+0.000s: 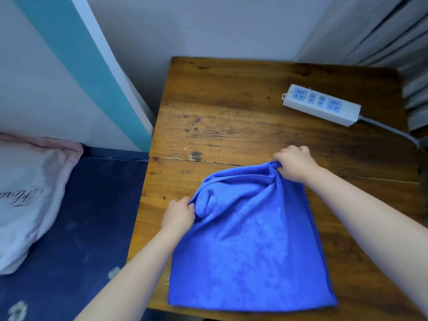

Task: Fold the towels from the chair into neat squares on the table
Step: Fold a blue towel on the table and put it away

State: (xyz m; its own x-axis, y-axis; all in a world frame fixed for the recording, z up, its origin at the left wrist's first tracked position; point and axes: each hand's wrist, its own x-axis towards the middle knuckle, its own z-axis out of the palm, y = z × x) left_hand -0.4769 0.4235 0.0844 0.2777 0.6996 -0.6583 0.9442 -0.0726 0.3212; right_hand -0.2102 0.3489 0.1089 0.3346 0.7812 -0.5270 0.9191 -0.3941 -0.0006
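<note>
A blue towel [250, 246] lies spread on the near part of the wooden table [231, 117], its near edge close to the table's front edge. My left hand [179, 213] pinches the towel's far left corner, where the cloth bunches into a fold. My right hand [294, 164] grips the far right corner, with the fabric gathered under its curled fingers. The far edge sags between the two hands. No chair or other towel is in view.
A white power strip [322, 104] with blue sockets lies at the table's far right, its cable [393, 130] trailing off to the right. Left of the table is a bed with a dark blue sheet [76, 228] and a pale pillow [27, 193]. Walls stand behind.
</note>
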